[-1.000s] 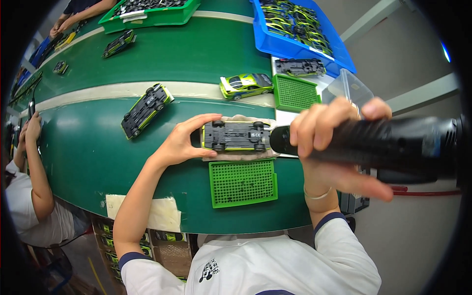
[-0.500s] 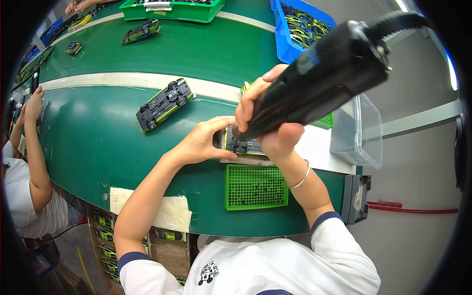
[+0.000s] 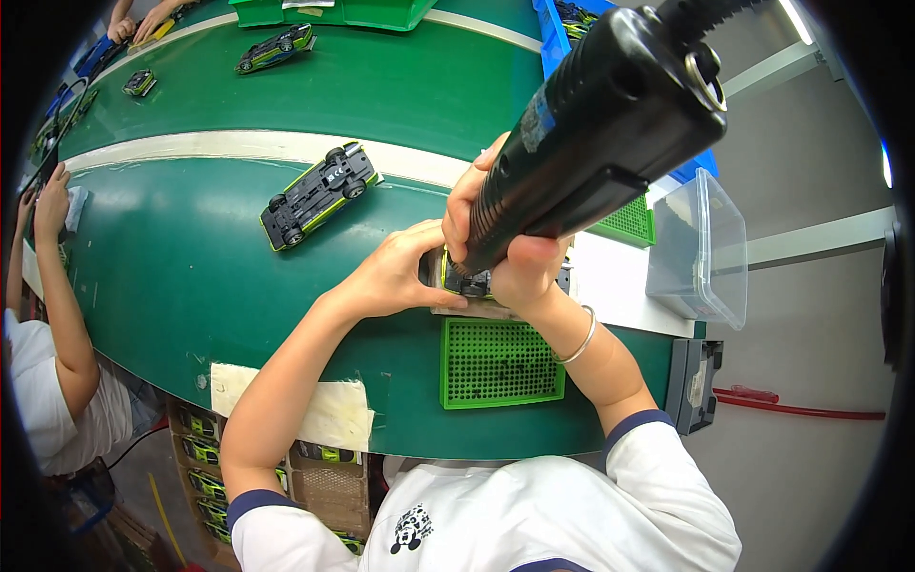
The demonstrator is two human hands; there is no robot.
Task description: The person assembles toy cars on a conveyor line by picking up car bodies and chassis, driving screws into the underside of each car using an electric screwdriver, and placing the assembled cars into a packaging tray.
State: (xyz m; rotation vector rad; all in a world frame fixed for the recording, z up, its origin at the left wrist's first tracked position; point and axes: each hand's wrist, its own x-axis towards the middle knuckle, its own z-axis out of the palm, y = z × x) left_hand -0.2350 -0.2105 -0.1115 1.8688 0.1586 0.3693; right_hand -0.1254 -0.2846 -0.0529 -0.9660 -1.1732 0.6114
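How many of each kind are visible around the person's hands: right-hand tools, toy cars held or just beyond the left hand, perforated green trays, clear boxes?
Tools: 1 (black handheld tool)
Toy cars: 2 (held car, mostly covered; loose car)
Perforated green trays: 2 (near tray; far tray, partly hidden)
Clear boxes: 1 (clear box)
Total: 6

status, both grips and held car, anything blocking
Left grip at left end of upturned toy car; right grip holding black tool over it; tool partly blocks view.
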